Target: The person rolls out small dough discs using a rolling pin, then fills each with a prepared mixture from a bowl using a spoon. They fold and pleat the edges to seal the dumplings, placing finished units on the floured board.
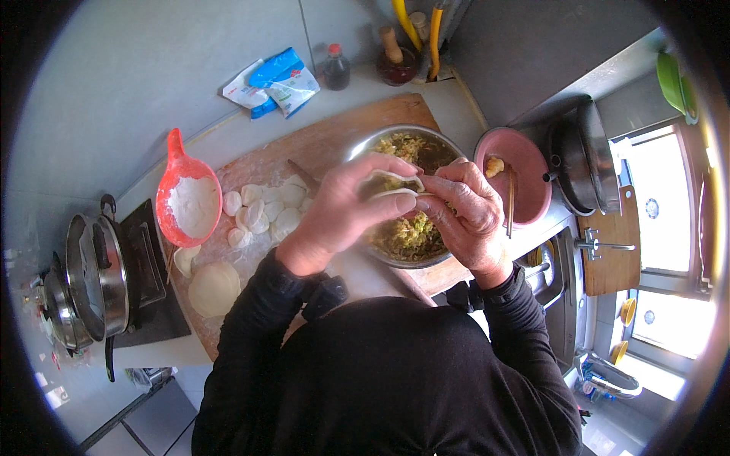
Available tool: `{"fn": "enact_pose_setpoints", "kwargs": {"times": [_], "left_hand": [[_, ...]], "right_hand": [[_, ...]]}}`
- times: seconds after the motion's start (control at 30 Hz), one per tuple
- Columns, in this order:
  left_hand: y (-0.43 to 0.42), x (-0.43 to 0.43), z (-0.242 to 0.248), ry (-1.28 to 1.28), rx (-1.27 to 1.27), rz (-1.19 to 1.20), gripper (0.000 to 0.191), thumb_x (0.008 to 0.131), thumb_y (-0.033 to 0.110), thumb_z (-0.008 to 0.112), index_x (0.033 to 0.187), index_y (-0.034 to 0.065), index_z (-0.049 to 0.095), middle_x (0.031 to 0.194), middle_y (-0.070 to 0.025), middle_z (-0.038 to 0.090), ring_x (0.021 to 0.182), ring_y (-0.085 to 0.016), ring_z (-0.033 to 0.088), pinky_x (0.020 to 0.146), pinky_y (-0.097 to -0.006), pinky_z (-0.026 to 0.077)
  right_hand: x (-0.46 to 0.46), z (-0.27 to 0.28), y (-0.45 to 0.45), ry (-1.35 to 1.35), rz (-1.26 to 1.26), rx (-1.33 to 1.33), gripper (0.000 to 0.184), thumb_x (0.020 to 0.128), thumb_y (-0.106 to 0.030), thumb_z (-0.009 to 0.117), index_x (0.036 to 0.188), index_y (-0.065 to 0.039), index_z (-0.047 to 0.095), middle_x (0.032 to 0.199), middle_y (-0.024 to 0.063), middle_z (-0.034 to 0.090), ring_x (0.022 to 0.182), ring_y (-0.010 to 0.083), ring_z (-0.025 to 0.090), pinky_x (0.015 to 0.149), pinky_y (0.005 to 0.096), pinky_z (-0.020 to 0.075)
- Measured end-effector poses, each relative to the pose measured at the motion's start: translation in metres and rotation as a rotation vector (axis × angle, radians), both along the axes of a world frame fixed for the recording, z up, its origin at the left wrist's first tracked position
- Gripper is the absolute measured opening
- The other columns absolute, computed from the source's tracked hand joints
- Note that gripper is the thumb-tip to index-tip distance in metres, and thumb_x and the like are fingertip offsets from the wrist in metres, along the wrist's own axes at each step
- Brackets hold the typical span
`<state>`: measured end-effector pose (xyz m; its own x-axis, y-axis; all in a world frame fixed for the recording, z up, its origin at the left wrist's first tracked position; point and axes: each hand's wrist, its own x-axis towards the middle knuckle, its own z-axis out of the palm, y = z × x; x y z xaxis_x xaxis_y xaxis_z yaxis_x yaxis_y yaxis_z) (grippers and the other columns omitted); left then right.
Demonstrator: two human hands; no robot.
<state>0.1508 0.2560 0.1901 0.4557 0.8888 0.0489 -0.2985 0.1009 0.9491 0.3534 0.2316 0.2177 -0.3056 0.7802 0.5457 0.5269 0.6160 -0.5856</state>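
Note:
Over a steel bowl (358,149) of chopped filling (419,239), both my hands hold one dumpling wrapper (394,195), folded around some filling. My left hand (356,199) cups it from the left, thumb below and fingers above. With thumb and fingertips, my right hand (470,211) pinches the wrapper's right end. The side toward the left palm still gapes. Left of the bowl, several small floured dough pieces (274,211) lie on a wooden board (353,137). Nearer me are a stack of rolled wrappers (214,289) and a folded dough piece (185,260).
A red strainer-like scoop (194,208) of flour rests at the board's left, beside pans (97,276) on a stove. Right of the bowl stands a pink basin (516,176) with chopsticks (510,199). A rolling pin (412,286) lies near my body. Packets (285,82) lean against the wall.

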Motion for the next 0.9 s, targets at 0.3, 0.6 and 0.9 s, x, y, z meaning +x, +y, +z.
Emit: {"fn": "enact_pose_setpoints", "kwargs": {"times": [0.3,0.6,0.9], "left_hand": [[0.000,-0.004,0.006,0.144,0.161,-0.074,0.048,0.081,0.003,0.077,0.126,0.0028,0.061,0.126,-0.0089,0.063,0.118,-0.017,0.058,0.106,-0.0331,0.043],[0.000,-0.008,0.005,0.119,0.097,-0.075,0.066,0.082,0.004,0.076,0.143,0.0037,0.050,0.142,-0.0098,0.056,0.129,-0.016,0.050,0.110,-0.0332,0.040],[0.004,-0.015,0.004,0.227,0.234,-0.254,0.065,0.089,0.021,0.072,0.146,0.0059,0.047,0.142,-0.0151,0.055,0.133,-0.024,0.050,0.113,-0.0371,0.036]], "right_hand": [[0.001,0.001,0.003,0.009,0.061,0.047,0.030,0.072,0.003,0.076,0.101,-0.001,0.069,0.091,0.0130,0.063,0.080,0.0277,0.063,0.068,0.0376,0.0524],[-0.004,0.004,0.001,0.021,-0.005,-0.160,0.028,0.080,-0.006,0.078,0.107,-0.001,0.072,0.094,0.0098,0.065,0.082,0.0221,0.064,0.073,0.0326,0.0525],[-0.006,-0.001,0.001,0.025,0.093,-0.103,0.027,0.074,0.001,0.076,0.100,-0.004,0.071,0.092,0.0133,0.063,0.084,0.0279,0.065,0.072,0.0382,0.0531]]}}
